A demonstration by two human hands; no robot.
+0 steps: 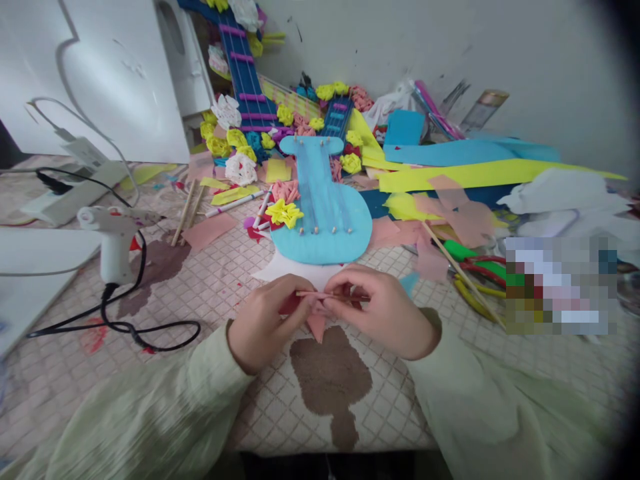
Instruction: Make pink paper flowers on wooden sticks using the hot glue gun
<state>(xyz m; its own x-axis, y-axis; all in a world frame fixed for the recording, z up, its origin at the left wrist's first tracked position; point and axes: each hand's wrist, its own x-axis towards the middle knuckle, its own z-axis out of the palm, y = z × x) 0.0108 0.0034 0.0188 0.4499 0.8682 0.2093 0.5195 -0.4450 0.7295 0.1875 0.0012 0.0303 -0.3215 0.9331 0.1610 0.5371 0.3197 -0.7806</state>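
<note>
My left hand (265,320) and my right hand (385,310) meet at the table's near edge, both pinched on a small pink paper piece (317,324) and a thin wooden stick (320,294) lying across it. The fingertips of both hands touch. Just beyond them lies a light-blue guitar-shaped cutout (323,213) with a yellow paper flower (284,213) on its left side. White paper (280,268) lies under its lower edge.
A white glue gun (114,240) with a black cord stands at left beside a power strip (75,190). Scissors and pliers (475,267) lie at right. Coloured paper sheets, paper flowers and a dark-blue guitar model (245,73) crowd the back.
</note>
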